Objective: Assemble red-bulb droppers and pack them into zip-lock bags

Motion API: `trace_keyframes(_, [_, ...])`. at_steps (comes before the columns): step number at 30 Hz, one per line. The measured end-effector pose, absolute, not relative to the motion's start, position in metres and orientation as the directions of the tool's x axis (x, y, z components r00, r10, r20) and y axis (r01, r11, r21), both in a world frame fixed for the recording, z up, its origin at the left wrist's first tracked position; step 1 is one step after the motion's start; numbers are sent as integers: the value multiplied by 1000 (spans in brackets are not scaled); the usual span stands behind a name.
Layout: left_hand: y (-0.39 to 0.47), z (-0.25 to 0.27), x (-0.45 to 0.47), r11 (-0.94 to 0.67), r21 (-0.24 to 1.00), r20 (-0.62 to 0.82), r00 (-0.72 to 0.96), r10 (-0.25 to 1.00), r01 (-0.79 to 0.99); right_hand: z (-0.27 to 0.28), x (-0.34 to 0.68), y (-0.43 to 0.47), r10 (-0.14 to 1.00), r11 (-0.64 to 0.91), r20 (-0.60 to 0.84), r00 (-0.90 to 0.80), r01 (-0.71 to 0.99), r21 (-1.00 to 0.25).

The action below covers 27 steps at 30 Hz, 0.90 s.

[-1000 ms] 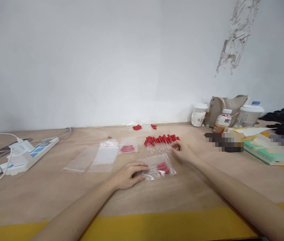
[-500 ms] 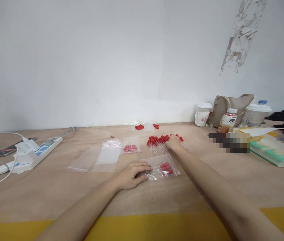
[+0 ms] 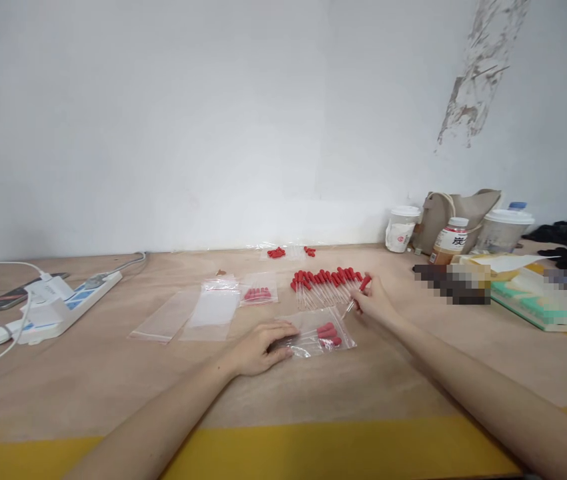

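My left hand (image 3: 266, 348) lies over the left end of a clear plastic bag (image 3: 348, 341), fingers stretched out and thumb apart. Inside that bag are several glass droppers with red rubber bulbs (image 3: 327, 330). Just beyond the bag's right side, my right hand (image 3: 374, 301) is closed around a dropper (image 3: 364, 283), its red bulb up and its glass tip slanting down to the left. A row of loose droppers (image 3: 321, 279) lies behind the bag, red bulbs toward the wall.
To the left lie a smaller bag with red bulbs (image 3: 257, 294), flat clear bags (image 3: 163, 319) and a white power strip (image 3: 71, 310). Red pieces (image 3: 276, 253) lie near the wall. On the right stand a lidded cup (image 3: 402, 230), a bottle (image 3: 449, 241) and a tissue pack (image 3: 538, 303).
My right hand has come away from the row of droppers, toward the right and nearer me, with one dropper in it. My left hand remains on the bag.
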<state>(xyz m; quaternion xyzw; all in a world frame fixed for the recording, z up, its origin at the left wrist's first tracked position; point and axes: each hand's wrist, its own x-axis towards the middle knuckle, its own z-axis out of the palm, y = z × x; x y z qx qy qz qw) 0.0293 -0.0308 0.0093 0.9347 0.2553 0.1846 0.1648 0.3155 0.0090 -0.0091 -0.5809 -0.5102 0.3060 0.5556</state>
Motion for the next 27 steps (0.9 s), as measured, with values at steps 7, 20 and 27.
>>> trace_keyframes(7, [-28,7,28,-819,403,258,808,530,408,-22,298,-11,955,102,71,287,-98,-990])
trace_keyframes(20, [-29,8,30,-813,432,263,808,527,391,-16,290,-19,977,48,-16,214,-287,-957])
trace_keyframes(27, [-29,7,28,-802,422,248,797,551,423,-16,299,-25,1000,-3,-2,14,40,-999])
